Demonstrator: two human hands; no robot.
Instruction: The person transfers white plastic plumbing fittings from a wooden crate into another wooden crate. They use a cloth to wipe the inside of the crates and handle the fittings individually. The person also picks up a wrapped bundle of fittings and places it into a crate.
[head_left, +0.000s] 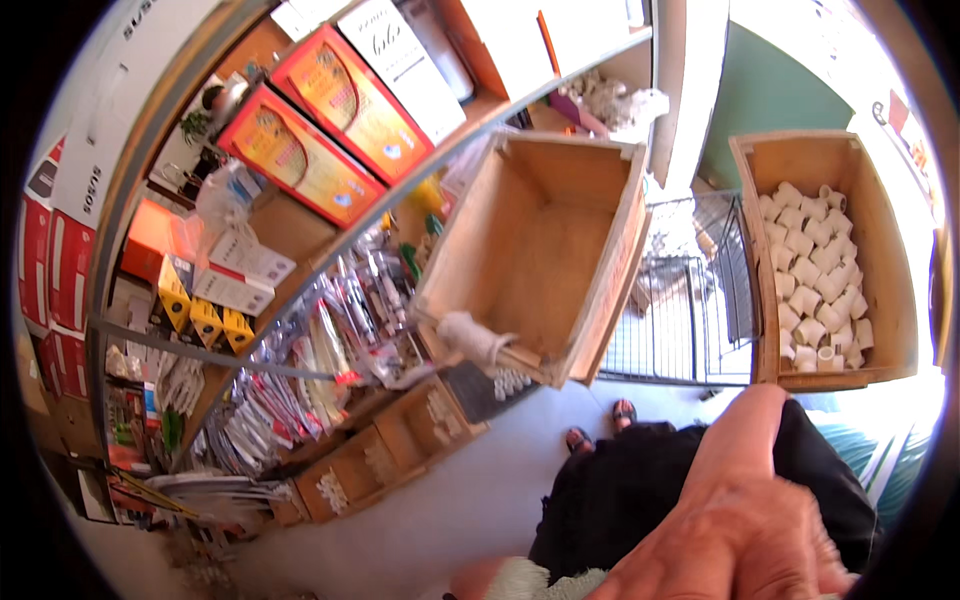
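My right hand (720, 544) is large and blurred at the bottom, close to the camera, its forearm running up to the right-hand wooden box. Its fingertips are cut off, so its grip is hidden. Beside it at the bottom edge shows pale knitted fabric (525, 579), with a blurred patch of skin, perhaps part of my left hand. The right-hand wooden box (889, 300) holds many white plastic pipe fittings (817, 262). A second wooden box (626, 217) stands tilted in view, its inside bare. Over its near edge lies a blurred white cylindrical thing (472, 337), of unclear material.
Metal-edged shelves (420, 180) at left hold red-orange gift boxes (352, 101), cartons and many bagged items (330, 337). Below are wooden compartments (375, 465) with small white parts. A black wire rack (675, 322) stands between the boxes. My sandalled feet (622, 411) show on the floor.
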